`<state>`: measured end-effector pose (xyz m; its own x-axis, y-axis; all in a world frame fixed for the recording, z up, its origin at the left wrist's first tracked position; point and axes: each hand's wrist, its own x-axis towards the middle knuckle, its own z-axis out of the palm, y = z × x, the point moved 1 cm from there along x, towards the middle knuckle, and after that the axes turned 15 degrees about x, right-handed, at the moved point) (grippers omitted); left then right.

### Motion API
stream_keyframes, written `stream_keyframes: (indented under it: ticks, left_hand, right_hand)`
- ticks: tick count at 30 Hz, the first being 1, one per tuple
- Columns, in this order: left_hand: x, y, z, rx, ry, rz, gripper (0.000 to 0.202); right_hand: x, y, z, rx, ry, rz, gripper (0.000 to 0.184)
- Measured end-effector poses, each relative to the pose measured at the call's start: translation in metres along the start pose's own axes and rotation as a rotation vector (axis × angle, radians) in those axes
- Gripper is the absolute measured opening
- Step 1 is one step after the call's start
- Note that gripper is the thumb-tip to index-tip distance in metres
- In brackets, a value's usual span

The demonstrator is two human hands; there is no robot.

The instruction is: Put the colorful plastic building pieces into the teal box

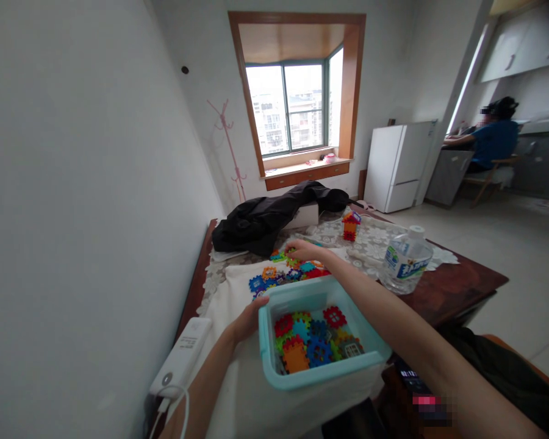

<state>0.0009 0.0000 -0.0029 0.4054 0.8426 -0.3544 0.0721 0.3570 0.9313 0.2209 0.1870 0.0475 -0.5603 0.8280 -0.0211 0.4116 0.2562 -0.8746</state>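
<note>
L hand grips teal bin rim. R hand, fingers curled, touches loose blocks beyond bin; actual pinch unclear. Best: steady bin, lift one piece cleanly.

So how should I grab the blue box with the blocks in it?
Probably by its rim, with two hands, one on each side. The teal box is open on top with a thick rolled edge to curl fingers over. The left hand already holds its left wall; the right wall looks free, while the right hand is at the loose blocks.
</note>
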Motion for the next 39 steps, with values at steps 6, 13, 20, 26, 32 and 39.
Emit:
stream_keyframes:
  ticks: [6, 13, 20, 26, 32, 39]
  left_hand:
    - [0.001, -0.001, 0.0, 0.011, -0.014, -0.01, 0.06]
    - [-0.001, 0.002, 0.003, 0.008, 0.028, -0.037, 0.056]
    - [-0.002, 0.004, 0.005, -0.016, 0.051, -0.012, 0.051]
    - [-0.001, -0.002, 0.001, 0.0, 0.033, -0.032, 0.053]
    - [0.007, -0.01, -0.007, -0.018, 0.006, 0.009, 0.061]
    - [0.008, -0.012, -0.011, -0.036, -0.058, 0.025, 0.074]
  right_hand:
    - [-0.014, -0.028, 0.005, 0.667, -0.27, -0.201, 0.04]
    - [-0.005, -0.015, 0.025, -0.111, -0.152, -0.118, 0.028]
    - [0.009, -0.002, 0.052, -0.455, -0.24, 0.011, 0.049]
    - [0.005, -0.004, 0.056, -0.349, -0.269, -0.035, 0.053]
    - [0.002, -0.011, 0.054, -0.243, -0.259, -0.049, 0.063]
    - [0.007, -0.011, 0.038, -0.144, -0.19, -0.156, 0.029]
